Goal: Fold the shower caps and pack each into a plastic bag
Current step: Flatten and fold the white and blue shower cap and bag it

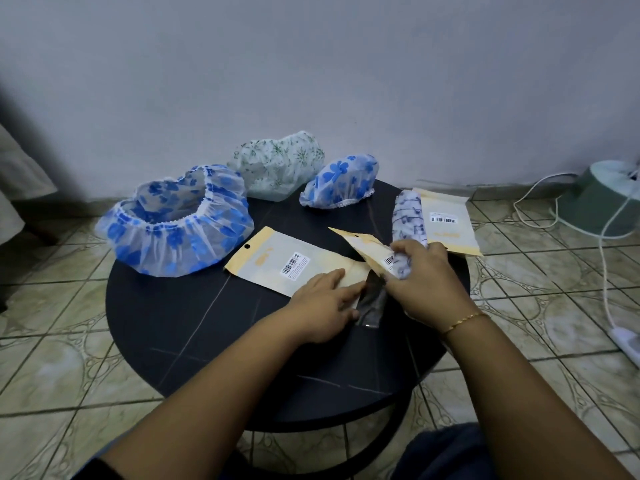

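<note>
Hands first: your right hand (420,275), just right of frame centre, curls its fingers round a rolled white shower cap with a dark blue print (408,226), gripping its near end while the rest of the roll slants up and away. That same end meets the mouth of a cream-edged plastic bag with a barcode label (367,249), which lies tilted across the middle of the round black table (166,323); you cannot tell from here how far the cap is inside. Your left hand (323,308) lies flat, fingers straight, pressing the near corner of a 2nd cream-edged bag (287,261) that sits flat at centre. A 3rd bag of the same kind (448,223) rests at centre right, just beside the roll. 3 unfolded caps wait along the far side: a large blue-flowered cap with its elastic opening up (176,226) at left, a white cap with green sprigs (277,168) at upper centre, and a smaller blue-flowered cap (341,181) just right of it. A thin gold bracelet (464,322) circles your right wrist.
</note>
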### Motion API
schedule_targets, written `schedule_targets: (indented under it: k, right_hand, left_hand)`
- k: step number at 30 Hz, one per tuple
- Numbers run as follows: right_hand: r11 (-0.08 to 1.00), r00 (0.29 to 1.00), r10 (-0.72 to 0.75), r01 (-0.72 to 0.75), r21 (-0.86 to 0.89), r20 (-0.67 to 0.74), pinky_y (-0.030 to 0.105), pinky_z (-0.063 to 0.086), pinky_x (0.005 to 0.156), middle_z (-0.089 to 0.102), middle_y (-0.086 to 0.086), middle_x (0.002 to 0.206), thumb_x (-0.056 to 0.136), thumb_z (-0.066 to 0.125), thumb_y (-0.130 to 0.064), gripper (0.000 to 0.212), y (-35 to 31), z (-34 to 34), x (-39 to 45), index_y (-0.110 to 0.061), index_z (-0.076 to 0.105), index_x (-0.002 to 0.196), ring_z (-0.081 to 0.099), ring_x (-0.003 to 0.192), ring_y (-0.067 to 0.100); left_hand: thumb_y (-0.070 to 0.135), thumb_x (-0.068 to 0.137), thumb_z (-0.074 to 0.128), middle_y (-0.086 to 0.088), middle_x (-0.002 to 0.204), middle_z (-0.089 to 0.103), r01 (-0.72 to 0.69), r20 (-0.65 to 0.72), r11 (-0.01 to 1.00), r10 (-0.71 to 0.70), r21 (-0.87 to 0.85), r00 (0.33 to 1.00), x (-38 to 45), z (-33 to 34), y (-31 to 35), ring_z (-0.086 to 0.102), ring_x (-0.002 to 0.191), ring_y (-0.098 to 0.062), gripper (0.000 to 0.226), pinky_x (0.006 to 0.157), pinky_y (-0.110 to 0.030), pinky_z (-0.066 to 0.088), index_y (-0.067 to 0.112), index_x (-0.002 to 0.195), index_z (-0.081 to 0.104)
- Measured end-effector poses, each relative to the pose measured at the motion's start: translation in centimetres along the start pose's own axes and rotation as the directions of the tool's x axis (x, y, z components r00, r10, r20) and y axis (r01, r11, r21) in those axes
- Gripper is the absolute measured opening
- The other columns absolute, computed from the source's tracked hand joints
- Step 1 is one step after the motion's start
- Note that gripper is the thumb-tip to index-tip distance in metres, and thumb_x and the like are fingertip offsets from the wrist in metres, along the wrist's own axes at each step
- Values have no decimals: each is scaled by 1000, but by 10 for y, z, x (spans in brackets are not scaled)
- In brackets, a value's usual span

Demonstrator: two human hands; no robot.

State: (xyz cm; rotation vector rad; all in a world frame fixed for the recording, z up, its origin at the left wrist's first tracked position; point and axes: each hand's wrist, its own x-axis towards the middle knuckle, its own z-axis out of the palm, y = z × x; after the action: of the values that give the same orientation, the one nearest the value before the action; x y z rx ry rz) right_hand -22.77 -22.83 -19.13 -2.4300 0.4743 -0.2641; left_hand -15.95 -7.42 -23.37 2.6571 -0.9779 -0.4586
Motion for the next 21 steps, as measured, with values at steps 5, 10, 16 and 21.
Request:
schedule_targets:
  k: [5,10,16,21]
  right_hand:
    - [998,997,22,-17,61,-80,29,41,93,33,5,121,82,64,-17,48,-2,-5,1,-26,51,127,54,102,28]
    - [997,990,78,-80,-12,-117,36,43,95,31,9,127,80,63,-15,55,-3,-4,2,-25,46,132,50,106,32]
    - [963,991,69,-96,-251,-115,44,33,99,36,12,128,92,46,-47,46,-11,15,4,-27,45,133,47,114,33]
    - [996,977,-88,90,-1,-194,27,37,88,41,12,117,96,42,-12,37,-24,14,-5,-22,57,128,51,99,31]
  left_hand:
    - [38,97,46,1,159,5,-22,80,999,24,-32,997,-7,-13,-12,5,145,-19,53,117,-31,7,39,146,26]
    - [20,93,54,2,158,13,-61,58,984,72,-169,996,-26,-28,-23,10,145,-16,42,116,-28,9,35,133,51]
    - [28,90,57,6,151,31,-163,-238,987,157,-3,958,-43,-16,-32,20,141,-11,21,113,-25,20,33,107,67]
    - [27,96,45,11,144,39,-208,-341,971,237,120,910,-55,-3,-35,45,125,-11,26,90,-26,44,35,112,64]
